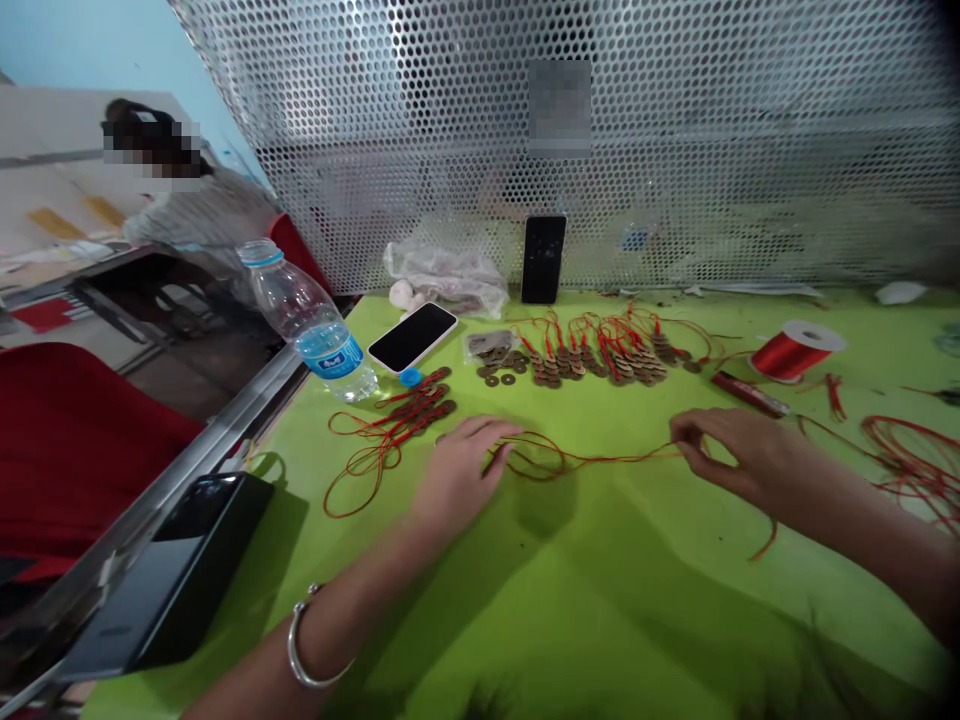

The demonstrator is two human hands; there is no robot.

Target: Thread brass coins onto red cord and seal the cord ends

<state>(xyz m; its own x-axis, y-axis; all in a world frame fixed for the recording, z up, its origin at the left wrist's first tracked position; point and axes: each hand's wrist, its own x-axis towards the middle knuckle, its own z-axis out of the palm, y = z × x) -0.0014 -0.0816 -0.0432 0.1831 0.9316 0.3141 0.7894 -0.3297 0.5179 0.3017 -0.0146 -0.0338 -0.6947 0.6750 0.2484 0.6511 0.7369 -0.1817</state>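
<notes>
A thin red cord (611,459) stretches across the green table between my two hands, with a loose loop near the left one. My left hand (466,468) is closed on the looped end, thumb and fingers close together. At the other end, my right hand (712,448) pinches the cord between thumb and fingertips. A short red tail hangs below the right wrist. Left of my left hand lies a bunch of coin strings (420,410) with red cord loops. Beyond both hands, more coins strung on red cord (600,355) lie in a row, beside several loose coins (499,365).
A red spool (795,352), a dark red stick-like object (750,393) and tangled red cord (919,455) lie right. A water bottle (322,335), a phone (414,338) and a black box (180,570) stand left. A metal mesh (450,120) rises behind; a person (199,205) sits beyond.
</notes>
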